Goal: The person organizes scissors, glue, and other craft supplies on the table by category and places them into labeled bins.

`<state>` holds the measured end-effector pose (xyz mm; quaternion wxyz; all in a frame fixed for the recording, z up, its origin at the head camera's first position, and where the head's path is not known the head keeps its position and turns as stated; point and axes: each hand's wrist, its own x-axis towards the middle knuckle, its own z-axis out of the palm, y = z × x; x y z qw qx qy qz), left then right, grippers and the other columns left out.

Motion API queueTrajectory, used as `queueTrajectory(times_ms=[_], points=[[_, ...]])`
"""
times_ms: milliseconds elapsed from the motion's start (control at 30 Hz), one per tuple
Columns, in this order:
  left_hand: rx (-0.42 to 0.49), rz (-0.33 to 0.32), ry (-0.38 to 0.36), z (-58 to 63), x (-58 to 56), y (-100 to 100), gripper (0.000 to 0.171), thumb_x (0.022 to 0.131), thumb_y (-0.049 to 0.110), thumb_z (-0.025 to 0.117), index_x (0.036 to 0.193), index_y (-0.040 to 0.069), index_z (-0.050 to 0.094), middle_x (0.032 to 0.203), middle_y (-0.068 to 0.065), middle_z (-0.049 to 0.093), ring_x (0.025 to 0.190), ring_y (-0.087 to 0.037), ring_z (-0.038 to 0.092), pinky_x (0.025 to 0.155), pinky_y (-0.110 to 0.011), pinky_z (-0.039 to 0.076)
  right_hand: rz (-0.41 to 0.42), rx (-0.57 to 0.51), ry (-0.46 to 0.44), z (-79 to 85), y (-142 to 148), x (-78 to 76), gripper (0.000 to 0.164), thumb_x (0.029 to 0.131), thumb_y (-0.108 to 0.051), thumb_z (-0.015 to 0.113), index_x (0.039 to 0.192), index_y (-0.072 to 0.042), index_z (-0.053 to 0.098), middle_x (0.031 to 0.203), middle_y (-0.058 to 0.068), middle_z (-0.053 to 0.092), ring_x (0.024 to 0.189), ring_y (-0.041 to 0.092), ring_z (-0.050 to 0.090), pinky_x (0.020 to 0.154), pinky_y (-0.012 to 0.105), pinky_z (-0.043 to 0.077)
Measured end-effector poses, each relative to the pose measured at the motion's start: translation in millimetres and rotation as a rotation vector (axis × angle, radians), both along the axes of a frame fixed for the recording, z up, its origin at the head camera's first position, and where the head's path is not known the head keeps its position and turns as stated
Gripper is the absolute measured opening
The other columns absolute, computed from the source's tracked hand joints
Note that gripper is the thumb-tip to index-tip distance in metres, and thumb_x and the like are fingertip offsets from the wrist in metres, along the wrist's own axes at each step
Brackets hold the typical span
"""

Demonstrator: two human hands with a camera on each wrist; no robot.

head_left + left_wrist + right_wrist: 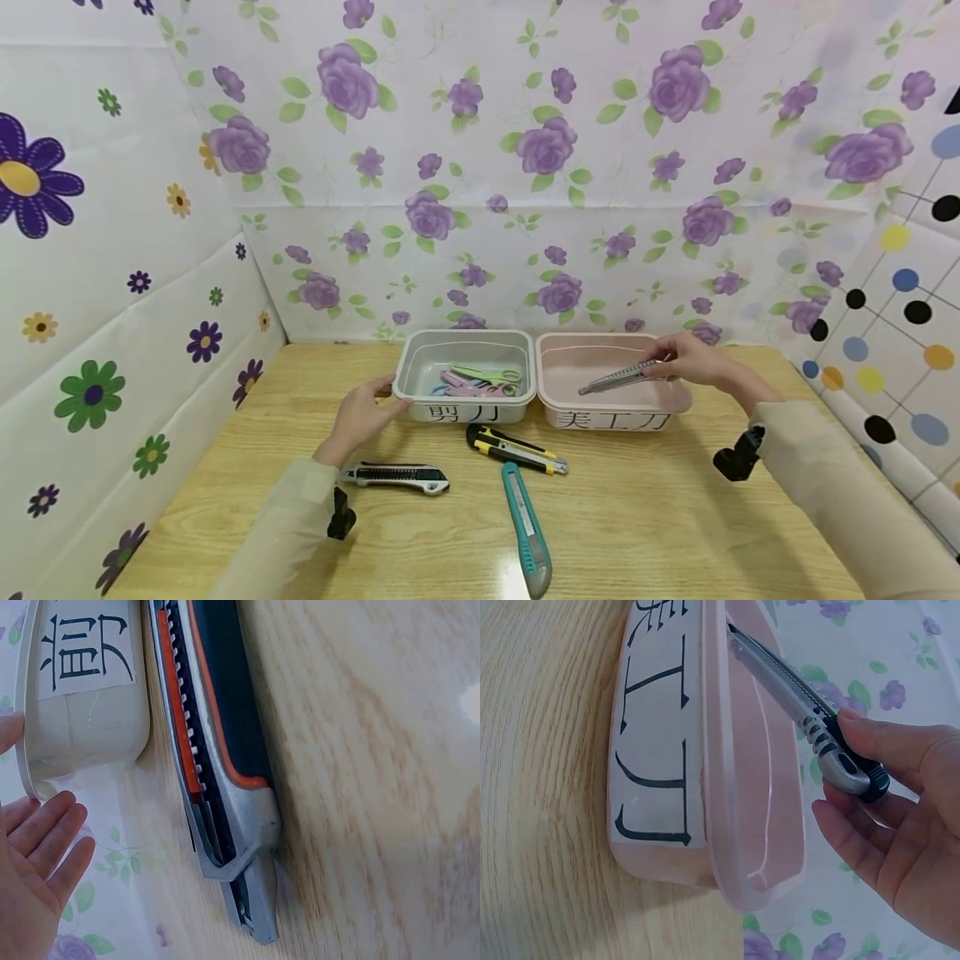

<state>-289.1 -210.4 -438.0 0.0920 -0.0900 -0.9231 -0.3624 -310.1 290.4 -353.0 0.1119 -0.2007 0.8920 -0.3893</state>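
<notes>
Over the pink bin (551, 402), my right hand (686, 360) pinches a silver-and-black utility knife (802, 712) by its black end between thumb and fingers. The knife tilts, its tip pointing down and left over the bin. At the left end of the pale grey bin (405, 383), my left hand (363, 417) touches the rim with its fingers mostly straight. Inside that bin lie several pastel scissors (480, 383). Below the left hand, a silver utility knife with a dark grip and orange trim (217, 750) lies on the table.
A yellow-and-black utility knife (517, 450) lies in front of the grey bin. A teal utility knife (527, 529) lies nearer on the wooden table (637, 517). Both bins stand side by side against the floral backdrop (480, 250), with black characters on their front labels.
</notes>
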Motion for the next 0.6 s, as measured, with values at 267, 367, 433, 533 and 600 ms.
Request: queueTrajectory(times_ms=[267, 367, 433, 533, 600], points=[[0.01, -0.009, -0.009, 1.3, 2.1, 1.3, 0.064, 0.08, 0.037, 0.068, 0.13, 0.003, 0.048, 0.108, -0.012, 0.064, 0.103, -0.031, 0.057, 0.081, -0.048, 0.047, 0.029, -0.008, -0.014, -6.8, -5.3, -1.4, 0.026, 0.084, -0.013, 0.064, 0.102, 0.006, 0.062, 0.082, 0.01, 0.062, 0.068, 0.019, 0.056, 0.06, 0.032, 0.05], [0.003, -0.008, -0.001, 1.0, 2.1, 1.1, 0.064, 0.08, 0.036, 0.068, 0.13, 0.002, 0.048, 0.108, -0.013, 0.064, 0.103, -0.031, 0.058, 0.081, -0.049, 0.047, 0.029, -0.004, -0.011, -8.0, -6.5, -1.3, 0.026, 0.084, -0.014, 0.064, 0.101, 0.006, 0.062, 0.083, 0.01, 0.063, 0.071, 0.022, 0.057, 0.062, 0.033, 0.05], [0.0, -0.005, 0.002, 0.9, 1.9, 1.1, 0.064, 0.08, 0.036, 0.068, 0.13, 0.002, 0.048, 0.108, -0.013, 0.064, 0.103, -0.031, 0.058, 0.081, -0.049, 0.047, 0.03, -0.004, -0.003, -8.7, -7.6, -1.4, 0.025, 0.084, -0.013, 0.064, 0.101, 0.006, 0.062, 0.082, 0.01, 0.063, 0.071, 0.022, 0.058, 0.062, 0.033, 0.05], [-0.007, -0.009, 0.006, 1.2, 1.7, 0.7, 0.064, 0.08, 0.036, 0.068, 0.13, 0.001, 0.047, 0.108, -0.013, 0.064, 0.103, -0.032, 0.057, 0.081, -0.049, 0.047, 0.027, -0.002, 0.003, -10.6, -9.0, -2.0, 0.025, 0.084, -0.013, 0.064, 0.099, 0.006, 0.062, 0.082, 0.01, 0.062, 0.07, 0.02, 0.057, 0.061, 0.032, 0.05], [-0.008, -0.008, 0.003, 1.4, 1.5, 0.5, 0.064, 0.08, 0.036, 0.068, 0.13, 0.002, 0.048, 0.108, -0.013, 0.064, 0.103, -0.032, 0.057, 0.082, -0.049, 0.046, 0.025, -0.002, 0.006, -12.0, -10.5, -2.2, 0.024, 0.084, -0.012, 0.063, 0.099, 0.007, 0.061, 0.081, 0.009, 0.062, 0.07, 0.02, 0.056, 0.061, 0.033, 0.05]])
